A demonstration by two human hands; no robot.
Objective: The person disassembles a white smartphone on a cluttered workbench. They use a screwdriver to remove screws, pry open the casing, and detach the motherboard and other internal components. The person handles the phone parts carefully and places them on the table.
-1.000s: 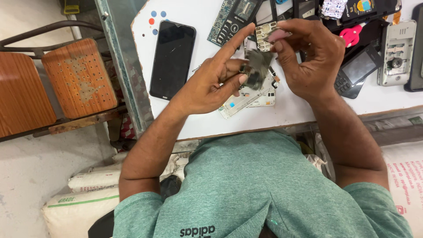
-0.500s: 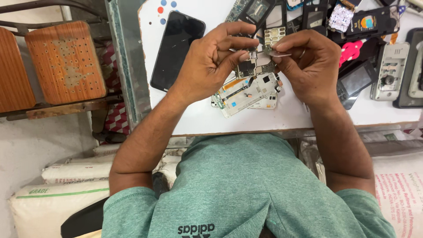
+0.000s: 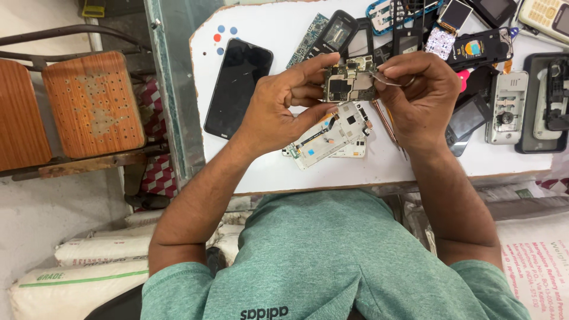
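The left hand [image 3: 275, 112] is raised above the white counter [image 3: 267, 166], its thumb and fingers pinched on the left edge of a small phone circuit board [image 3: 349, 83] that it holds flat and face up. The right hand [image 3: 424, 98] meets it from the other side, fingers curled and clenched on a pair of thin metal tweezers [image 3: 388, 80] whose tips touch the right edge of the board. Both hands are close together, with the board between them, off the counter surface.

Directly beneath the hands lies an opened white phone chassis [image 3: 329, 136], tilted on the counter, its inner parts showing. Just beside the right hand's wrist, a slim screwdriver [image 3: 386, 123] lies on the counter. To the left of the left hand, a black smartphone [image 3: 239, 88] lies flat with its dark screen up.

Beyond the hands, at the far edge of the counter, sit several stripped handset shells and a green circuit strip [image 3: 308, 40]. To the right of the right hand are more phone bodies, among them a grey back housing [image 3: 507, 106] and a black tray-like frame [image 3: 548, 101].

Well to the left of the left hand, off the counter, stands a worn wooden chair [image 3: 89, 106]. The person wears a green shirt [image 3: 332, 261], and white sacks [image 3: 89, 272] lie on the floor by the left elbow.
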